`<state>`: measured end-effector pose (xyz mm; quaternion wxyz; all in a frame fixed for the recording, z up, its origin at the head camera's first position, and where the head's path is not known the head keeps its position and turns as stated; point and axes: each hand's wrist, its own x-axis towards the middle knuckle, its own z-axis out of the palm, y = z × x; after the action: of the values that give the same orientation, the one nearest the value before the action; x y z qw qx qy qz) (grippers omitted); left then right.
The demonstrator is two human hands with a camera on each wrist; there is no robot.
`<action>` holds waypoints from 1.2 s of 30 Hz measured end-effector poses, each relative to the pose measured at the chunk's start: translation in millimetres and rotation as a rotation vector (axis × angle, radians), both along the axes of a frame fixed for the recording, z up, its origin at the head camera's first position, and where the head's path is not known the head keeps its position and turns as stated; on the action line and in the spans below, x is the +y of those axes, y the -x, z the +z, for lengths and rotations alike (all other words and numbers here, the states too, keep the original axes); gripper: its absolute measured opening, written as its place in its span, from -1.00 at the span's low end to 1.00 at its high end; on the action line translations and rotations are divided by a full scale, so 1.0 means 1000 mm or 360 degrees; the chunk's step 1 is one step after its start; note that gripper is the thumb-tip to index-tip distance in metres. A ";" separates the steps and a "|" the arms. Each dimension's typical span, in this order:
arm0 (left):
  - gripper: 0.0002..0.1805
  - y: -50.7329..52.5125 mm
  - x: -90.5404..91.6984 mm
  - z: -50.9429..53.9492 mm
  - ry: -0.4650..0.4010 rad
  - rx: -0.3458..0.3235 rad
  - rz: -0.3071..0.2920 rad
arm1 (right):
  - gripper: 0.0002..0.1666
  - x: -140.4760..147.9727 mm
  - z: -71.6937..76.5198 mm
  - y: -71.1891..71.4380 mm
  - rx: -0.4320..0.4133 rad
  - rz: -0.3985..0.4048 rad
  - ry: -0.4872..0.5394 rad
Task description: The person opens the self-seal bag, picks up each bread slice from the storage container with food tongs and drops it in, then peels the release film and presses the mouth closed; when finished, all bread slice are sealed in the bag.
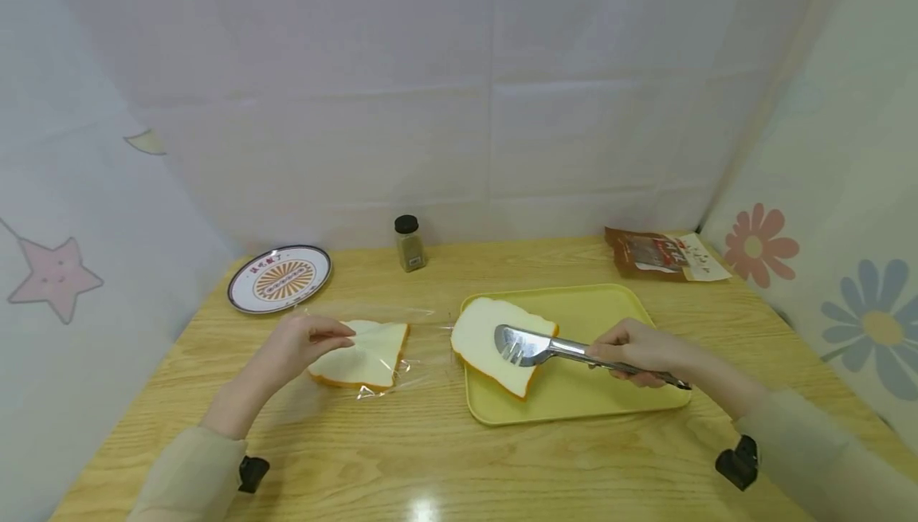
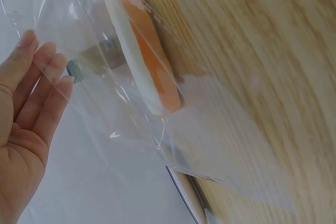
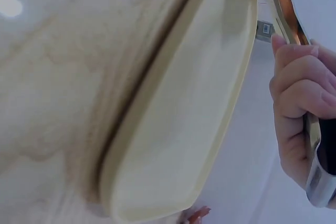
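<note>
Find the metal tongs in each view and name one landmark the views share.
Head: the metal tongs, right of centre, held in the right hand.
Left wrist: not in it.
Right wrist: the tongs along the right edge.
Shared landmark: the black-lidded jar, seen through clear film in left wrist, partly in right wrist.

Hands [image 1: 301, 343] [image 1: 634, 349] apart (right curled)
</note>
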<state>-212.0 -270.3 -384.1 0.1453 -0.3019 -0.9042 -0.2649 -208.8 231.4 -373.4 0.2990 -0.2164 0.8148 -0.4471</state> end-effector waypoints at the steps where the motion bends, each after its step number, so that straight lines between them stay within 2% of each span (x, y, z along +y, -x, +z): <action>1: -0.87 0.000 0.000 0.000 -0.0001 -0.0002 -0.0002 | -0.51 -0.002 0.001 0.003 0.0004 0.0028 -0.0018; 6: -0.86 0.000 0.000 -0.001 -0.0001 -0.0023 0.0006 | -0.51 -0.015 0.003 0.017 -0.0029 0.0081 -0.0093; 14: -0.87 0.001 0.001 -0.005 0.0006 -0.0020 0.0035 | -0.51 -0.035 0.004 0.035 -0.0167 0.0178 -0.0103; 21: -0.86 0.002 0.003 -0.006 -0.0022 0.0015 -0.0005 | -0.51 -0.047 0.005 0.036 -0.0314 0.0181 -0.0070; 26: -0.87 0.001 0.002 -0.005 -0.0019 -0.0003 0.0012 | -0.49 -0.049 0.001 0.037 -0.0417 0.0175 -0.0040; 36: -0.87 -0.001 0.001 -0.005 -0.0063 0.0022 0.0012 | -0.47 -0.060 -0.003 0.041 -0.0436 0.0212 -0.0047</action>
<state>-211.0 -269.3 -389.1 0.1586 -0.2974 -0.8989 -0.2800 -249.7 171.3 -376.6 0.4396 -0.2025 0.7567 -0.4395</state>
